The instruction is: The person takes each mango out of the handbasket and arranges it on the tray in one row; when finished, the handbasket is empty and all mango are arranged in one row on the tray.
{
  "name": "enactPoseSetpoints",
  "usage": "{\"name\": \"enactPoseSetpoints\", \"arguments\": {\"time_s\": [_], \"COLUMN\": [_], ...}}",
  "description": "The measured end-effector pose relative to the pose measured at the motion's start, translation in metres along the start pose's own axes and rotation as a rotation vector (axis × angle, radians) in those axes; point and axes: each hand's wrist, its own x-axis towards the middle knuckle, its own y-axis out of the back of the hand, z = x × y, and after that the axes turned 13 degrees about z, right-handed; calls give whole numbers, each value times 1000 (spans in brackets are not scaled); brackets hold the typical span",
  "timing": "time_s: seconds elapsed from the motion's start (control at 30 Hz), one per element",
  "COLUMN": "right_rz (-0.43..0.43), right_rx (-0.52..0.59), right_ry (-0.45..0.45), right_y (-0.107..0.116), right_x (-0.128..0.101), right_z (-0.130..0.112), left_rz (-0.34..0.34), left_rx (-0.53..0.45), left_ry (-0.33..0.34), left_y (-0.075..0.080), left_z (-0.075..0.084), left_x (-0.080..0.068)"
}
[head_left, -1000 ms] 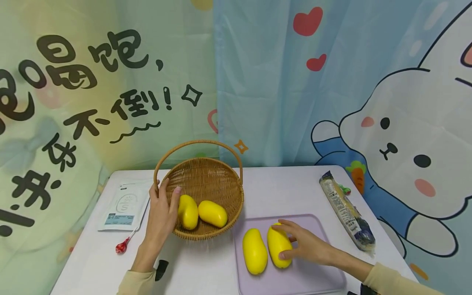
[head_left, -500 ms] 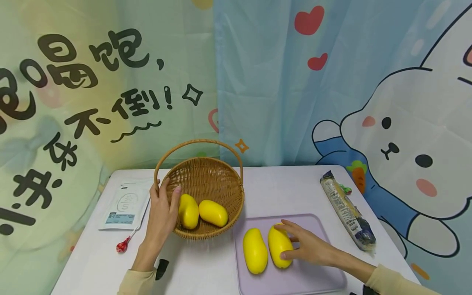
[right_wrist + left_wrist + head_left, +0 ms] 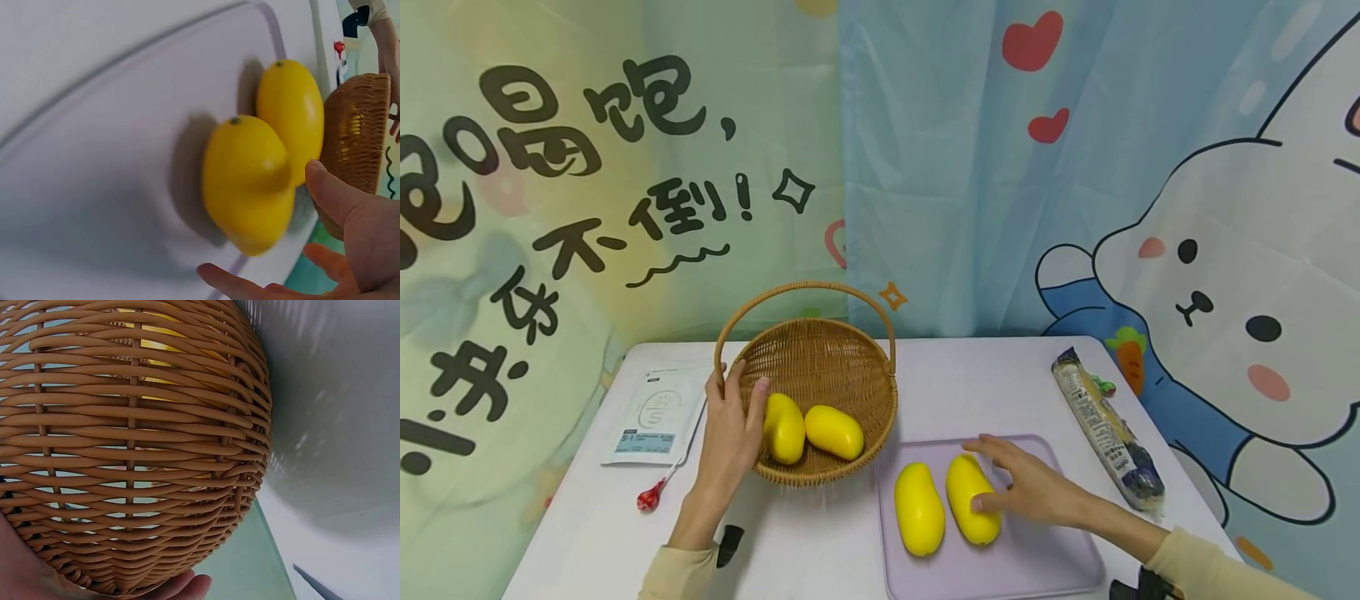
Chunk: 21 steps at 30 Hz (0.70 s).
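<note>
A brown wicker basket (image 3: 842, 360), its handle arched upward, is tilted with its opening toward me. My left hand (image 3: 728, 429) grips its left rim. In the left wrist view the woven side (image 3: 131, 419) fills most of the picture. Two yellow mangoes lie inside: one upright mango (image 3: 784, 429) and one lying mango (image 3: 834, 432). On the pale purple tray (image 3: 1052, 554) rest a left mango (image 3: 919, 509) and a right mango (image 3: 964, 487). Over the right one hovers my right hand (image 3: 1037, 486), thumb and fingers spread, apart from the fruit in the right wrist view.
Left of the basket lie a white packet (image 3: 651, 421) and a red lollipop (image 3: 649, 499). A long wrapped package (image 3: 1105, 429) and a small green-wrapped candy (image 3: 1102, 386) are at the right of the white table (image 3: 970, 392). A printed curtain (image 3: 925, 167) hangs behind.
My right hand's fingers have loosened and drawn slightly up and away from the right mango, whose lower end has shifted a little to the right. The left hand and basket stay in place.
</note>
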Motion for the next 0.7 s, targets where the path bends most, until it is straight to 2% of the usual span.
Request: {"name": "enactPoseSetpoints", "arguments": {"time_s": [0.1,0.27,0.7], "right_rz": [40,93,96], "right_rx": [-9,-16,-73], "right_ry": [32,140,368], "right_y": [9,26,53], "right_x": [4,16,58], "right_z": [-10,-32,-109], "left_rz": [-3,-7,-16], "left_rx": [1,-3,-2], "left_ry": [2,6,13], "left_y": [0,1,1], "left_z": [1,1,1], "left_x": [0,0,0]}}
